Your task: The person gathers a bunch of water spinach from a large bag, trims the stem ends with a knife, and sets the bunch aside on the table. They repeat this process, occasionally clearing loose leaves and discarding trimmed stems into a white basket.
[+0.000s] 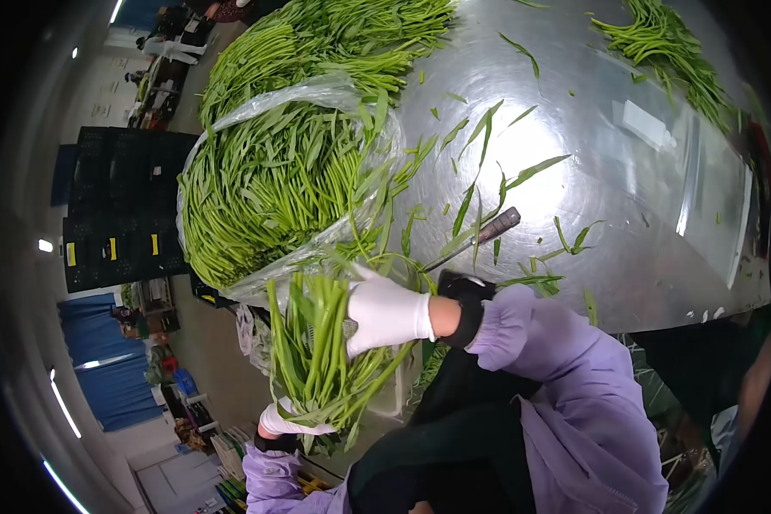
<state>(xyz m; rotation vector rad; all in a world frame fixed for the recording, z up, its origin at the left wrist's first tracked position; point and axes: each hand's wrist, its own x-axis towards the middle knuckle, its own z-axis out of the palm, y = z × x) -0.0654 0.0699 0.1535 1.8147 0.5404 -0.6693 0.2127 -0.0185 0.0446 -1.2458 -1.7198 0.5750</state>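
My gloved right hand grips the stems of a bunch just to its left, while my gloved left hand, down at 8 o'clock from it, clasps the leafy lower end. From the right hand, an open bag packed with greens lies near at 11 o'clock, with a heap of greens beyond it toward 12, and a knife rests on the metal table at 2 o'clock among scattered leaves. Farther out, another bundle lies between 1 and 2, and dark crates stand at 10.
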